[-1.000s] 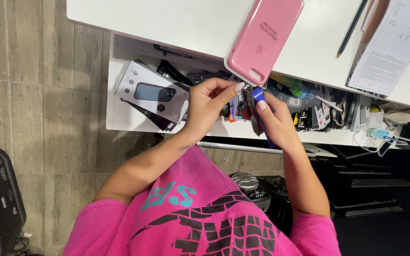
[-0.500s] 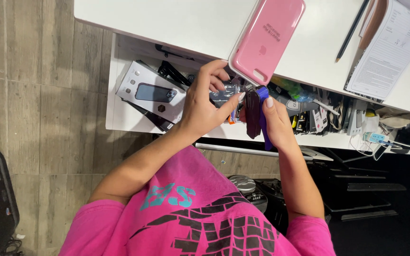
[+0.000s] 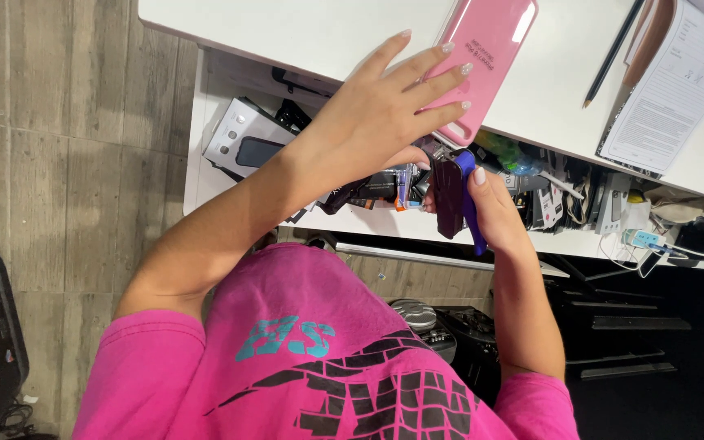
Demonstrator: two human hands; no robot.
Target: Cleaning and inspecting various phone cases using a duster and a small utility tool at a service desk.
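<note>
A box sits in the drawer at nine o'clock. The left hand spreads wide, fingers resting on the pink case at twelve o'clock. The right hand grips a dark case over the drawer.

1. In front of me is a white desk top; a pink phone case lies on it at its near edge.
2. Further right on the desk lie a dark pencil and a printed sheet of paper.
3. Below the top, an open white drawer holds a white phone box at its left end and a jumble of small packets and cables to the right.
4. Under all this is a grey wood-plank floor.
</note>
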